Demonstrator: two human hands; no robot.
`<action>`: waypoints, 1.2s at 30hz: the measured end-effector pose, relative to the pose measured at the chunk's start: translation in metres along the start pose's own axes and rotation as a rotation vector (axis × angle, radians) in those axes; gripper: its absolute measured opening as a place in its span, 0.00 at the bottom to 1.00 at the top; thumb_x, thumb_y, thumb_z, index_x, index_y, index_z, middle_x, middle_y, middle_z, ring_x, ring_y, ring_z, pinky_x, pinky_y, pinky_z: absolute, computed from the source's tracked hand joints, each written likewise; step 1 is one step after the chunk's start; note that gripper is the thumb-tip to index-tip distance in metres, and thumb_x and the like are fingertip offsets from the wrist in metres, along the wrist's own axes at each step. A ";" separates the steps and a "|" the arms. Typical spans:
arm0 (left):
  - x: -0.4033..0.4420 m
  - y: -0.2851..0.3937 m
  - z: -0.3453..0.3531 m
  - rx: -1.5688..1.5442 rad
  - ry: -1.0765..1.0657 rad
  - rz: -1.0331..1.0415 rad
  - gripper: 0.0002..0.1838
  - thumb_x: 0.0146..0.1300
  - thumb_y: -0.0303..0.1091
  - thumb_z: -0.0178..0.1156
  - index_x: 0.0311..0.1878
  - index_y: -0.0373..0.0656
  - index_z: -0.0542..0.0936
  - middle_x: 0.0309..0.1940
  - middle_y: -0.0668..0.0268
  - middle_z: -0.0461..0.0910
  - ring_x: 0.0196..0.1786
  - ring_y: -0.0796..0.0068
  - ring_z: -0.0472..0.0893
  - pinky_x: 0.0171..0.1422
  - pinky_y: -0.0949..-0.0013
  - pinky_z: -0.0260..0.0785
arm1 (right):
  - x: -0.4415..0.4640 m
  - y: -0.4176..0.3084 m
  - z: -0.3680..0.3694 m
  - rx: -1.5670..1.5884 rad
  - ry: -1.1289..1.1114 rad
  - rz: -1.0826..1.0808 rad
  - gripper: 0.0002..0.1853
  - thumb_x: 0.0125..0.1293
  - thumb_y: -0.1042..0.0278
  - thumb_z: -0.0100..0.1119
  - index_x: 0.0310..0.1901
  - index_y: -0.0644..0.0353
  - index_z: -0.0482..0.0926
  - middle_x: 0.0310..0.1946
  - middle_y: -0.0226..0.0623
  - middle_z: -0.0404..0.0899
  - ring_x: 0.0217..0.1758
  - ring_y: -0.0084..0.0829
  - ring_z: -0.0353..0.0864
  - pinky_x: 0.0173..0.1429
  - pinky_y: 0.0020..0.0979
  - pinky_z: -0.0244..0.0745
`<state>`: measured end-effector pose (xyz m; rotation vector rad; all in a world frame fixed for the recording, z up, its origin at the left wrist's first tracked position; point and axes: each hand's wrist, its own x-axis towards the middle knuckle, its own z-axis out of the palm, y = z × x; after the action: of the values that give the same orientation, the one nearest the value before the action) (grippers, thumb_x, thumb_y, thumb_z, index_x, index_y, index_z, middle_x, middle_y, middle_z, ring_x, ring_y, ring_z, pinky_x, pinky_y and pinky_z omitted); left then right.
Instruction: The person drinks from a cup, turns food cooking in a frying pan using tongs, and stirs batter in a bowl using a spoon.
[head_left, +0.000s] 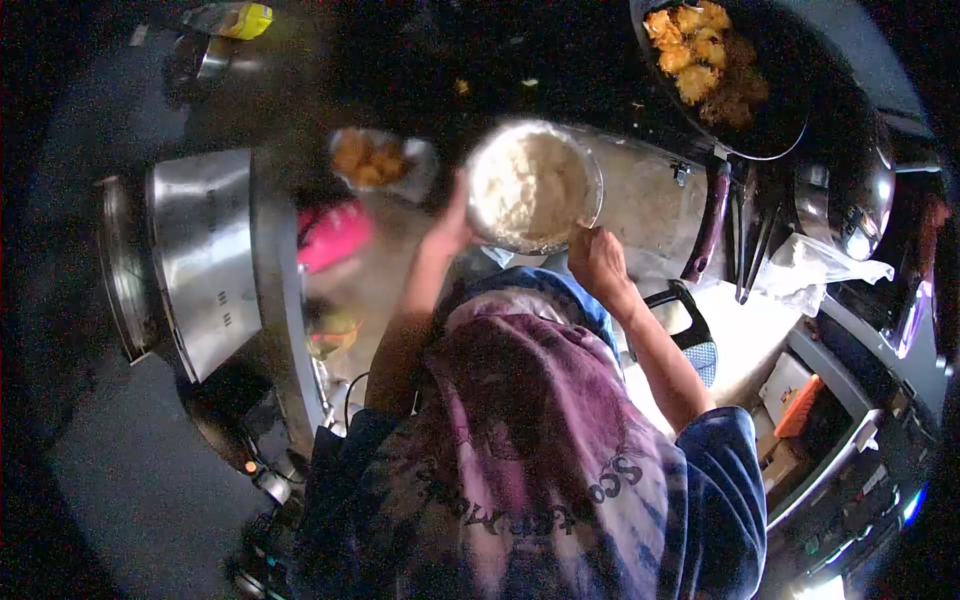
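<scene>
A round metal bowl (pixel 517 246) of pale, lumpy batter (pixel 530 185) is in front of my chest. My left hand (pixel 455 215) grips the bowl's left side, its fingers partly hidden by the rim. At the near right rim, my right hand (pixel 598 262) is closed in a fist; a thin utensil may be in it, but I cannot make it out.
A dark frying pan (pixel 797 140) with browned fried pieces (pixel 698 55) is at upper right, its purple handle (pixel 710 220) pointing towards me. Fried pieces (pixel 368 158) sit in a pale container at left, above a pink item (pixel 335 235). A clear plastic bag (pixel 815 265) lies at right.
</scene>
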<state>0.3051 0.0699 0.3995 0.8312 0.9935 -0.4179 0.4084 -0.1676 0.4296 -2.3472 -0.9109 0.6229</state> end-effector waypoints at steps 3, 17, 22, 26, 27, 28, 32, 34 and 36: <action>-0.003 0.001 0.000 -0.070 -0.050 0.110 0.55 0.45 0.82 0.37 0.67 0.48 0.56 0.62 0.61 0.64 0.60 0.61 0.70 0.57 0.47 0.67 | 0.001 -0.001 0.022 0.133 -0.106 -0.140 0.08 0.55 0.68 0.53 0.26 0.65 0.70 0.22 0.55 0.72 0.29 0.56 0.73 0.30 0.49 0.66; -0.002 0.003 -0.012 -0.119 -0.328 0.212 0.47 0.51 0.77 0.35 0.66 0.50 0.59 0.58 0.60 0.70 0.57 0.62 0.73 0.58 0.46 0.66 | 0.001 -0.024 -0.008 -0.112 -0.032 0.111 0.14 0.63 0.66 0.46 0.28 0.68 0.75 0.20 0.53 0.76 0.23 0.47 0.76 0.27 0.41 0.69; 0.000 0.003 -0.015 -0.011 -0.278 0.050 0.52 0.47 0.81 0.30 0.66 0.48 0.57 0.58 0.59 0.70 0.54 0.61 0.75 0.59 0.47 0.65 | -0.009 -0.035 0.047 0.007 0.167 -0.121 0.11 0.63 0.70 0.45 0.24 0.62 0.72 0.13 0.43 0.72 0.15 0.43 0.71 0.20 0.42 0.62; 0.000 0.007 -0.017 -0.009 -0.333 0.062 0.53 0.47 0.81 0.30 0.67 0.49 0.56 0.58 0.59 0.69 0.55 0.59 0.74 0.60 0.43 0.63 | -0.005 -0.065 0.026 0.881 -0.210 0.515 0.13 0.63 0.60 0.54 0.32 0.62 0.79 0.15 0.19 0.61 0.15 0.14 0.57 0.18 0.21 0.49; 0.002 0.006 -0.020 0.009 -0.351 0.061 0.53 0.47 0.81 0.30 0.67 0.49 0.55 0.58 0.59 0.69 0.56 0.59 0.74 0.60 0.43 0.62 | -0.005 -0.074 0.016 0.944 -0.155 0.532 0.13 0.64 0.60 0.54 0.34 0.62 0.79 0.15 0.18 0.61 0.15 0.13 0.56 0.18 0.20 0.49; 0.006 0.004 -0.023 0.028 -0.368 0.060 0.53 0.47 0.81 0.30 0.67 0.49 0.55 0.58 0.59 0.69 0.56 0.59 0.74 0.60 0.42 0.62 | -0.005 -0.078 0.009 1.008 -0.099 0.549 0.13 0.64 0.61 0.53 0.36 0.62 0.80 0.15 0.17 0.61 0.15 0.13 0.56 0.19 0.19 0.49; 0.004 0.007 -0.026 -0.017 -0.353 0.004 0.52 0.49 0.79 0.35 0.69 0.51 0.47 0.65 0.58 0.59 0.62 0.51 0.66 0.62 0.40 0.58 | -0.003 -0.089 -0.016 0.791 0.081 0.513 0.13 0.63 0.61 0.53 0.39 0.63 0.80 0.13 0.23 0.63 0.15 0.15 0.59 0.19 0.21 0.54; 0.012 0.004 -0.032 -0.018 -0.396 0.003 0.52 0.49 0.78 0.37 0.70 0.52 0.44 0.67 0.58 0.54 0.64 0.49 0.63 0.62 0.39 0.57 | 0.001 -0.082 -0.022 0.175 0.246 0.262 0.14 0.63 0.61 0.52 0.35 0.65 0.79 0.12 0.36 0.67 0.15 0.23 0.64 0.21 0.27 0.62; 0.020 0.002 -0.036 -0.027 -0.435 -0.019 0.52 0.49 0.78 0.37 0.70 0.51 0.44 0.66 0.58 0.56 0.63 0.49 0.64 0.62 0.39 0.58 | 0.003 -0.079 -0.012 0.068 0.239 0.327 0.13 0.62 0.63 0.51 0.31 0.66 0.77 0.15 0.43 0.69 0.20 0.34 0.68 0.24 0.33 0.65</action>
<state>0.2960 0.0998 0.3733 0.6687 0.6016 -0.5729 0.3806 -0.1198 0.4875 -2.4620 -0.3985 0.4743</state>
